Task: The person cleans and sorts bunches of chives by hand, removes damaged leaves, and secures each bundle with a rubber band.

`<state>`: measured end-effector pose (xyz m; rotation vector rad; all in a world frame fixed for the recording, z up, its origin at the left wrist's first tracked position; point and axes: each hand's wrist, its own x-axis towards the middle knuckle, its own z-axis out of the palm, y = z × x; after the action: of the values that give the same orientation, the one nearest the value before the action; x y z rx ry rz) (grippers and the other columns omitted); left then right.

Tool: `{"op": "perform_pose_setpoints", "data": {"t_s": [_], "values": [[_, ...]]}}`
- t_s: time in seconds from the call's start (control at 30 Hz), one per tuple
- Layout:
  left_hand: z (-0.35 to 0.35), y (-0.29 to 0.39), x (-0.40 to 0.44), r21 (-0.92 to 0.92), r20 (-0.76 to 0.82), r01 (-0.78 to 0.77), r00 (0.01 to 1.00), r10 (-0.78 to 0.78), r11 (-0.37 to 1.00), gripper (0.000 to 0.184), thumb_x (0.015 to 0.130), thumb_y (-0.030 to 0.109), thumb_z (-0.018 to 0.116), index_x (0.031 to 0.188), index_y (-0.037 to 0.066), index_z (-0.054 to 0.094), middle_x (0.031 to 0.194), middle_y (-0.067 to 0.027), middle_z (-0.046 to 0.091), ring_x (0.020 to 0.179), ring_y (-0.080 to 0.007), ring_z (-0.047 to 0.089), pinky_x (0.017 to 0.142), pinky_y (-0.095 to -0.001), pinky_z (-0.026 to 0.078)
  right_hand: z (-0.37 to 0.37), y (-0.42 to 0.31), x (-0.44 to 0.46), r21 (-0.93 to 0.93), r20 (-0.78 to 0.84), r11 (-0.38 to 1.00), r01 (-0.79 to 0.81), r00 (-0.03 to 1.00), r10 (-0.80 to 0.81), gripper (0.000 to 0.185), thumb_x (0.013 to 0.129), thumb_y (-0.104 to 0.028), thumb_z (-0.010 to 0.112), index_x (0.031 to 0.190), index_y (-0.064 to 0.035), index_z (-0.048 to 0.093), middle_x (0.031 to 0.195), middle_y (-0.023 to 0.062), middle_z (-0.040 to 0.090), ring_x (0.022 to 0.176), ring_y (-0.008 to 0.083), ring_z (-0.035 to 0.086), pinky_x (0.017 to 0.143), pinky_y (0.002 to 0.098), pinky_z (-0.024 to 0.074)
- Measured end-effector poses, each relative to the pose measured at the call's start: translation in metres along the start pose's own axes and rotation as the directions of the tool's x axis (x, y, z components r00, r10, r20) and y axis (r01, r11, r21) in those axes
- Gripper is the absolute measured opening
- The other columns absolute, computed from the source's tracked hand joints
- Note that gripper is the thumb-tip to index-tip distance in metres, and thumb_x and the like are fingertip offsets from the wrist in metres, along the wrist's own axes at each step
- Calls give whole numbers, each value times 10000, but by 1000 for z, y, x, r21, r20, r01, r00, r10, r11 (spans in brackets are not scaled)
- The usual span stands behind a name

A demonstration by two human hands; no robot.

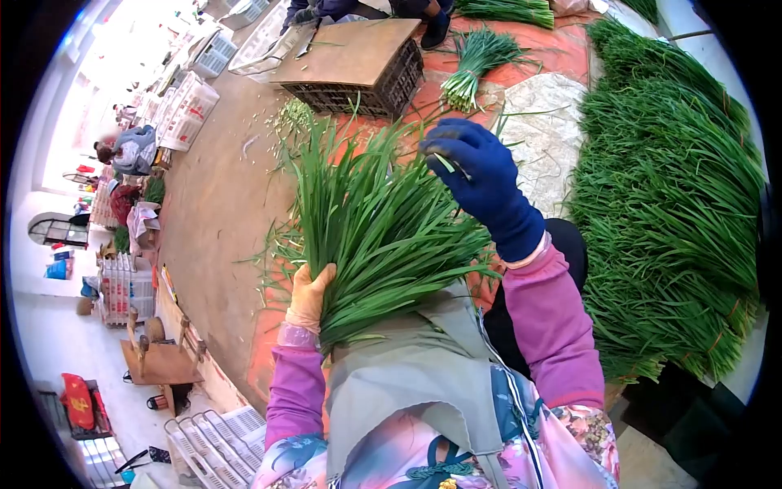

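A large bunch of garlic chives (379,220) fans out across my lap, its long flat green leaves pointing away from me. My left hand (308,297), in a pale yellow glove, is closed round the near left part of this bunch. Above the bunch's right side, my right hand (476,175) is raised in a dark blue glove. Its fingers are curled in, and a short pale-green chive leaf (445,163) shows between them. A grey apron (407,391) covers my lap under the bunch.
Stacked chives (668,204) form a long heap on my right. Ahead stand a black crate with a board (358,53) and a tied chive bundle (481,61) on the orange sheet. Another person (391,10) sits beyond. White crates (216,448) and a wooden chair (163,363) are left.
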<state>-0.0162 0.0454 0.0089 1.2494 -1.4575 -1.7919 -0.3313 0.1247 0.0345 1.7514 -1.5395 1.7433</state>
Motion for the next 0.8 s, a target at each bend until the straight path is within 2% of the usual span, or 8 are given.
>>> {"op": "perform_pose_setpoints", "data": {"t_s": [0.03, 0.2, 0.27, 0.33, 0.43, 0.67, 0.77, 0.8], "values": [[0, 0, 0, 4, 11, 1, 1000, -1, 1000, 209, 815, 35, 567, 1018, -7, 595, 917, -35, 631, 770, -108, 575, 705, -250, 471, 2, 1, -2, -1, -3, 1000, -5, 1000, 5, 195, 709, -99, 673, 893, -79, 612, 881, 90, 608, 850, 276, 590, 744, 344, 475], [2, -2, -2, 83, 10, -35, 999, 34, 996, 202, 806, 20, 573, 1005, 1, 603, 915, -20, 631, 769, -91, 565, 701, -235, 458, 3, 7, -13, -225, 220, 971, -77, 967, 127, 184, 766, -248, 609, 889, -113, 626, 747, 95, 605, 740, 274, 593, 669, 383, 449], [0, -5, 0, 116, 18, -49, 999, 47, 992, 201, 801, 18, 583, 1000, 6, 607, 911, -11, 629, 764, -83, 558, 696, -228, 453, 0, 7, -15, -218, 246, 971, -103, 957, 156, 170, 755, -234, 609, 885, -126, 627, 697, 86, 604, 694, 265, 600, 631, 389, 444], [2, -4, -1, 104, 21, -48, 999, 46, 993, 204, 799, 19, 586, 1001, 7, 607, 908, -8, 628, 762, -80, 555, 694, -224, 450, -5, 5, -14, -238, 391, 963, -129, 894, 217, 200, 731, -207, 622, 918, -139, 636, 706, 91, 612, 675, 266, 603, 613, 390, 452], [2, -5, 0, 87, 26, -47, 999, 45, 995, 209, 799, 19, 587, 1006, 6, 606, 908, -6, 627, 760, -79, 552, 692, -221, 449, -9, 3, -16, -180, 379, 980, -79, 914, 144, 257, 706, -194, 635, 960, -158, 644, 728, 97, 622, 675, 274, 606, 597, 396, 458], [3, -3, 1, 144, 48, -72, 997, 65, 987, 227, 806, 24, 580, 1030, -4, 598, 918, -16, 628, 763, -90, 558, 695, -227, 454, -6, 6, -23, -165, 477, 978, -124, 858, 189, 272, 689, -202, 677, 951, -140, 640, 726, 88, 600, 694, 283, 573, 663, 377, 441], [7, -3, -1, 92, 42, -65, 997, 62, 994, 231, 805, 25, 581, 1034, -9, 596, 918, -21, 630, 765, -95, 563, 697, -231, 457, -5, 4, -20, -199, 523, 977, -82, 834, 176, 251, 684, -195, 680, 922, -124, 643, 717, 98, 598, 687, 287, 577, 668, 382, 442], [7, -1, -1, 93, 40, -63, 997, 60, 994, 231, 805, 25, 581, 1034, -9, 596, 918, -21, 630, 765, -95, 563, 697, -231, 457, -4, 3, -18, -266, 565, 961, -80, 794, 223, 238, 686, -189, 680, 908, -112, 642, 729, 111, 601, 690, 293, 579, 662, 382, 447]]}}
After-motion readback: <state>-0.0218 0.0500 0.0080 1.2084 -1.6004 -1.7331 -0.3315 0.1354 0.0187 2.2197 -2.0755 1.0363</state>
